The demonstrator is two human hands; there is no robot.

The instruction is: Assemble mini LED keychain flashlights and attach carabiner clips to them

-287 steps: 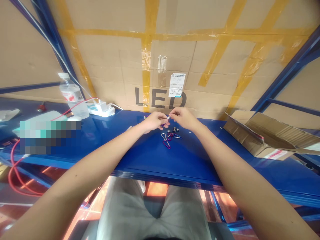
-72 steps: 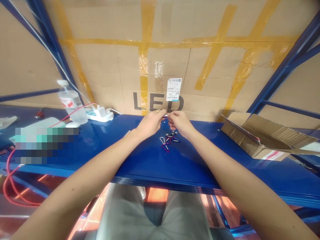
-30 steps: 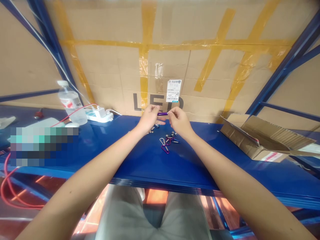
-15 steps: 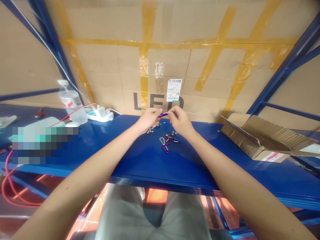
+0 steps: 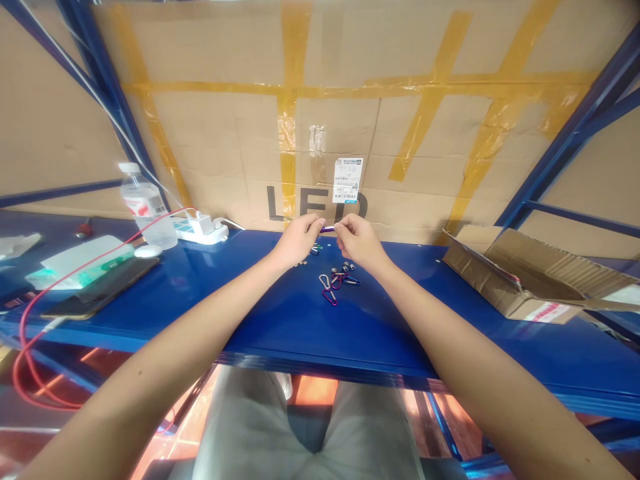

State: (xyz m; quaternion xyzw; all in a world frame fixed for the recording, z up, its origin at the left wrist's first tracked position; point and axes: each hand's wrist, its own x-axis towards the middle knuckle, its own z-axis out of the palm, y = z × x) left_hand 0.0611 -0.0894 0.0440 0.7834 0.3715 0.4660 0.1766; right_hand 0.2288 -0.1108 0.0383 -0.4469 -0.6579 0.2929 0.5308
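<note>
Above the back part of the blue table (image 5: 300, 327), my left hand (image 5: 299, 239) pinches one end of a slim purple piece (image 5: 328, 229). The other end is in the closed fingertips of my right hand (image 5: 357, 240). Its kind cannot be made out, as the fingers cover both ends. Below my hands lie a silver carabiner (image 5: 325, 282), a purple carabiner (image 5: 329, 297), a red one (image 5: 337, 283) and a blue one (image 5: 352, 281). Small silver pieces (image 5: 349, 267) sit just behind them. Some tiny brass-coloured bits (image 5: 301, 264) show beside my left wrist.
An open cardboard box (image 5: 505, 280) stands at the right. At the left are a water bottle (image 5: 149, 210), a power strip (image 5: 205, 231), a phone (image 5: 103, 288), a tissue pack (image 5: 80, 260) and a red cable (image 5: 25, 360). A large carton (image 5: 225, 147) backs the table.
Both hands keep hold of the purple piece in nearly the same place. My left hand has shifted slightly, and fewer of the brass-coloured bits show beside it.
</note>
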